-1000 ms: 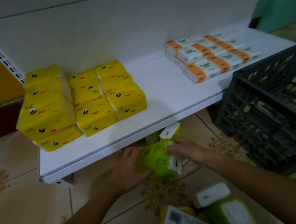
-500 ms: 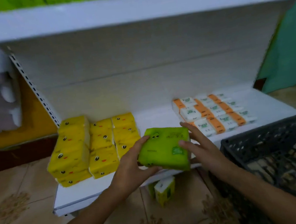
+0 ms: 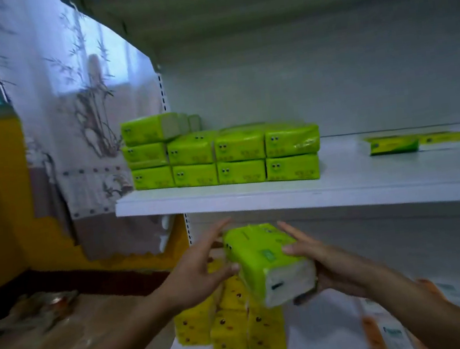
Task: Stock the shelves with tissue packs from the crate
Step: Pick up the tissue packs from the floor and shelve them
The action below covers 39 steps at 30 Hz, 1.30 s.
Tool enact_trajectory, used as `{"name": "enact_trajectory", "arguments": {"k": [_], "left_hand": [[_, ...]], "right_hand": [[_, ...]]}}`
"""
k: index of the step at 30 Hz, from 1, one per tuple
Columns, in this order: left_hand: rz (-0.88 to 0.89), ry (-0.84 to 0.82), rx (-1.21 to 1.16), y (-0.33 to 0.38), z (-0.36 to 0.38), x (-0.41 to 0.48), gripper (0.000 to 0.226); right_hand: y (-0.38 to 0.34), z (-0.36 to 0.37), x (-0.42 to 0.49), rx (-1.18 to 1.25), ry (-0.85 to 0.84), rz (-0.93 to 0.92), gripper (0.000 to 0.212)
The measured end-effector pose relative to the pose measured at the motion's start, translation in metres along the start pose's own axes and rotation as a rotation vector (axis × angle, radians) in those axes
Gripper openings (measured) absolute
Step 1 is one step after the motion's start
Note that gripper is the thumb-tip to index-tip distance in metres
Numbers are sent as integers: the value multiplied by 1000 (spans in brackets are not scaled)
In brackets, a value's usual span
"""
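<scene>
Lifts green tissue pack higher than half a second ago, to just below front edge of middle shelf, above yellow packs. Grasps its near end with right hand, thumb on top; presses its left side with straight-fingered left hand.

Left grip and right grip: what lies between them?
In the head view, a tilted green pack lies there: the left grip presses one side, the right grip holds the other.
</scene>
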<state>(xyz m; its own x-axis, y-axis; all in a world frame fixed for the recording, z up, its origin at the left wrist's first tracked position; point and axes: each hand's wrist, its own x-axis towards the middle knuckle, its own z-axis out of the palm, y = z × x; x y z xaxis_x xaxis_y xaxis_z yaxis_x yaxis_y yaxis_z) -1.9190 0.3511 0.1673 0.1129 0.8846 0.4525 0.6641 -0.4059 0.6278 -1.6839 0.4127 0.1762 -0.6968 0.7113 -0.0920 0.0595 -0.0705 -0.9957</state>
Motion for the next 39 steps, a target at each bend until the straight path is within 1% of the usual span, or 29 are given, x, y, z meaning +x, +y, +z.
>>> {"name": "enact_trajectory", "arguments": {"k": [2,3,4,5,7,8,9,10,11,12,13,14,15,16,18,19,21,25,28,30,31,33,37,39], "left_hand": [[30,261,99,27,-12,0,55],[28,357,85,40,-14,-1,49],[23,398,36,52,-15,-2,49],[19,391,-28,64,-14,-3,57],[21,349,-73,84,-7,0,88],[26,363,-51,88,-3,6,101],[14,417,-28,90,-2,15,109],[-18,496,-30,90,-5,26,111],[-51,571,-64,89,-12,37,107],[-67,627,-110,85,-23,46,102],[-66,648,-160,78,-36,53,98],[-46,627,-211,69,-49,59,95],[-18,565,-261,58,-62,62,93],[15,481,-296,50,-76,65,91],[76,293,-302,38,-100,70,88],[105,217,-307,33,-109,74,88],[169,133,-340,22,-127,86,86],[251,149,-418,-3,-151,111,81],[274,152,-537,-24,-164,132,80],[267,165,-539,-36,-177,145,79],[266,162,-502,-38,-184,152,80],[261,180,-344,-39,-200,165,81],[310,305,-125,-37,-219,191,80],[294,296,-67,-43,-221,200,77]], "right_hand": [[-23,9,2,96,78,-97,71],[-34,15,3,147,122,-155,66],[-44,21,5,198,184,-212,60],[-55,28,6,244,252,-269,59],[-72,42,13,267,360,-372,69],[-80,51,17,236,379,-410,76],[-86,58,22,187,386,-432,85],[-90,63,25,127,391,-431,90],[-95,66,28,59,401,-426,85],[-98,65,31,-15,418,-437,73],[-101,62,33,-140,446,-487,58],[-104,57,36,-319,499,-571,53],[-106,50,38,-496,542,-669,58],[-111,44,42,-635,548,-752,68],[-124,43,50,-745,447,-812,84],[-131,44,57,-785,398,-818,86],[-142,47,75,-876,378,-840,81],[-152,58,118,-858,472,-837,67],[-160,66,145,-833,511,-811,67],[-170,70,160,-779,501,-783,66],[-176,71,166,-750,502,-782,64],[-192,69,175,-711,535,-789,60],[-226,49,197,-692,689,-794,62],[-239,33,217,-699,766,-762,63]]}}
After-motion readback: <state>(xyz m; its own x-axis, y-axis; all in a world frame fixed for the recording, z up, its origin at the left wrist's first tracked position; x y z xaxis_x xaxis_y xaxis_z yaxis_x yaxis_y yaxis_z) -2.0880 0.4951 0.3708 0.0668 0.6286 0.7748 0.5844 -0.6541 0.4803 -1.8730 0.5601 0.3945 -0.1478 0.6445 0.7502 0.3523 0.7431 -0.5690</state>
